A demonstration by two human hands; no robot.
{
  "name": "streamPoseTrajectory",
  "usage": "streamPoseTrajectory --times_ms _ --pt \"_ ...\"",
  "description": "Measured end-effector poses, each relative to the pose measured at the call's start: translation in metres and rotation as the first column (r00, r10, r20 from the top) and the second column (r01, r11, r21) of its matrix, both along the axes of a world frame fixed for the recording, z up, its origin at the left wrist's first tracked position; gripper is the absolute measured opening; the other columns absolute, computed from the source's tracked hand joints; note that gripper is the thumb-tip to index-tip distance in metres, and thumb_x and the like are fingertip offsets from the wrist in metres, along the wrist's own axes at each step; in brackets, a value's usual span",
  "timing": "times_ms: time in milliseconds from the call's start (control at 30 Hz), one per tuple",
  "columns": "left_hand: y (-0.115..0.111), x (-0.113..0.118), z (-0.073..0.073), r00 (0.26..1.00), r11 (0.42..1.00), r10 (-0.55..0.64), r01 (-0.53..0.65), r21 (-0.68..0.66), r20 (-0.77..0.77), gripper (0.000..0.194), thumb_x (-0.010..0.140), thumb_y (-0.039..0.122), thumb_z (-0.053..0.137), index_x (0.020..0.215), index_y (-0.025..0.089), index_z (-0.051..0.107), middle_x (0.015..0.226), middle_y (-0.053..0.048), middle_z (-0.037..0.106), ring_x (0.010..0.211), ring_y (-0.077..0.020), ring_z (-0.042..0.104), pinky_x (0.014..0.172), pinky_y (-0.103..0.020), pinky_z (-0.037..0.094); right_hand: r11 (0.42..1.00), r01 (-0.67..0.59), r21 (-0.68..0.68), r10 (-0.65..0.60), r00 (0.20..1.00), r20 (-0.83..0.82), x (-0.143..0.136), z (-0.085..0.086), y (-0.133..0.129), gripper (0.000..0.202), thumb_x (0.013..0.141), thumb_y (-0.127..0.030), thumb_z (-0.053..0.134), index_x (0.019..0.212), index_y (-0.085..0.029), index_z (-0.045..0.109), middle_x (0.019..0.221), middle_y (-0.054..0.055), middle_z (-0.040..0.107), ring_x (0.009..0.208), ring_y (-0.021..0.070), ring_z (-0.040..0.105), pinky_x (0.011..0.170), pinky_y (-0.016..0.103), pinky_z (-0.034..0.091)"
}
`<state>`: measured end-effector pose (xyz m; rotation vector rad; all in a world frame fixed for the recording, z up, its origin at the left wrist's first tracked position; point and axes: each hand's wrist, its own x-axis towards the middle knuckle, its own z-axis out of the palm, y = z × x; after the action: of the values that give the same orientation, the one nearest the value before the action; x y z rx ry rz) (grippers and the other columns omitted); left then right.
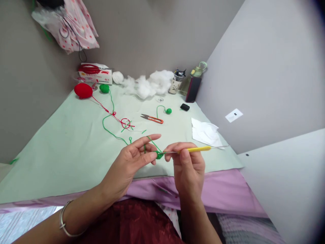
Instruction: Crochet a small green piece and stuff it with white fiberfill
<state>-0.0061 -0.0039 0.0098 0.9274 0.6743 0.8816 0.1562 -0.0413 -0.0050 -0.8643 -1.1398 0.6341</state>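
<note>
Between thumb and fingers, my left hand [137, 154] pinches a small green crochet piece [159, 155]. Green yarn [154, 141] runs over its raised index finger down to the piece. My right hand [189, 166] grips a crochet hook [196, 149] by its yellow handle, the metal shaft pointing left. The hook's tip meets the green piece, though the stitch itself is too small to make out. From the left hand a green strand [111, 133] trails back over the table to a green yarn ball [104, 88].
Orange-handled thread snips [152, 118] lie beyond my hands, near a small green crocheted ball [168, 111]. A red yarn ball [83, 90] sits back left; white stuffing [147, 84], a pen cup [175, 84] and a phone [193, 89] line the wall. White paper [205, 131] lies at right.
</note>
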Motion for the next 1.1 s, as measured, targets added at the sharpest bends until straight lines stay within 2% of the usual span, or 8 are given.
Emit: streamPoseTrajectory --times_ms 200,400,533,600,700,800,933,1100 --pt "0.000 0.001 -0.002 0.994 0.992 0.087 -0.080 0.102 -0.068 0.038 0.089 0.028 0.081 0.126 0.031 0.077 0.087 0.002 0.063 0.082 -0.0137 0.057 0.080 -0.026 0.049 0.988 0.112 0.106 -0.140 0.942 0.306 0.000 0.004 -0.012 0.021 0.104 -0.014 0.053 0.107 -0.024 0.072 0.092 0.003 0.076 0.079 0.0159 0.070 0.070 0.032 0.061" --pt "-0.004 0.003 -0.001 0.967 0.962 0.211 -0.180 0.204 -0.143 0.038 0.083 0.025 0.086 0.121 0.027 0.079 0.085 0.002 0.066 0.086 -0.0146 0.060 0.086 -0.027 0.049 0.940 0.134 0.313 -0.311 0.713 0.629 -0.001 -0.006 -0.016 0.027 0.099 -0.009 0.057 0.120 -0.023 0.068 0.105 0.010 0.078 0.092 0.0209 0.074 0.075 0.036 0.064" --pt "-0.001 0.004 0.001 0.997 0.996 0.075 -0.075 -0.036 -0.025 0.055 0.080 0.026 0.089 0.133 0.030 0.073 0.081 0.005 0.065 0.066 -0.0075 0.052 0.067 -0.020 0.047 0.845 0.168 0.507 -0.502 0.572 0.648 -0.003 -0.018 -0.011 0.035 0.096 -0.008 0.063 0.126 -0.024 0.072 0.111 0.012 0.077 0.099 0.0235 0.074 0.075 0.036 0.065" --pt "0.003 0.002 0.001 0.998 0.980 -0.013 0.026 -0.197 0.065 0.051 0.082 0.027 0.088 0.131 0.024 0.075 0.063 0.008 0.054 0.055 -0.0053 0.040 0.068 -0.019 0.049 0.875 0.193 0.444 -0.454 0.646 0.614 -0.004 -0.017 -0.009 0.033 0.097 -0.008 0.062 0.121 -0.026 0.074 0.107 0.009 0.077 0.097 0.0219 0.074 0.075 0.034 0.064" --pt "0.008 -0.001 0.002 0.988 0.964 -0.042 0.079 -0.256 0.149 0.040 0.085 0.026 0.085 0.124 0.020 0.079 0.051 0.012 0.037 0.050 -0.0043 0.029 0.086 -0.024 0.053 0.967 0.191 0.168 -0.239 0.907 0.346 -0.003 -0.009 -0.005 0.025 0.102 -0.012 0.056 0.109 -0.026 0.075 0.091 0.004 0.075 0.077 0.0166 0.070 0.067 0.032 0.060" --pt "0.008 -0.002 0.002 0.992 0.986 -0.034 0.053 -0.156 0.121 0.041 0.085 0.025 0.085 0.126 0.026 0.079 0.068 0.008 0.056 0.052 -0.0027 0.031 0.077 -0.020 0.050 0.996 0.083 0.041 -0.087 0.989 0.115 -0.004 -0.001 -0.001 0.020 0.104 -0.020 0.055 0.099 -0.023 0.074 0.085 0.003 0.073 0.068 0.0149 0.066 0.061 0.031 0.058" --pt "0.003 0.002 0.001 1.000 1.000 0.020 -0.020 -0.021 0.024 0.040 0.084 0.027 0.086 0.123 0.030 0.080 0.085 0.002 0.066 0.068 -0.0087 0.046 0.057 -0.018 0.039 0.987 0.126 0.103 -0.151 0.944 0.294 -0.008 0.000 0.000 0.018 0.101 -0.016 0.059 0.101 -0.023 0.075 0.091 0.004 0.077 0.081 0.0179 0.072 0.068 0.033 0.061" --pt "0.002 0.006 -0.001 0.997 0.994 0.051 -0.045 -0.098 0.058 0.041 0.081 0.028 0.089 0.121 0.028 0.081 0.074 0.005 0.060 0.060 -0.0066 0.039 0.054 -0.016 0.035 0.892 0.232 0.388 -0.434 0.680 0.591 -0.009 -0.009 -0.007 0.035 0.097 -0.006 0.063 0.123 -0.027 0.074 0.106 0.008 0.078 0.096 0.0209 0.074 0.077 0.036 0.063"
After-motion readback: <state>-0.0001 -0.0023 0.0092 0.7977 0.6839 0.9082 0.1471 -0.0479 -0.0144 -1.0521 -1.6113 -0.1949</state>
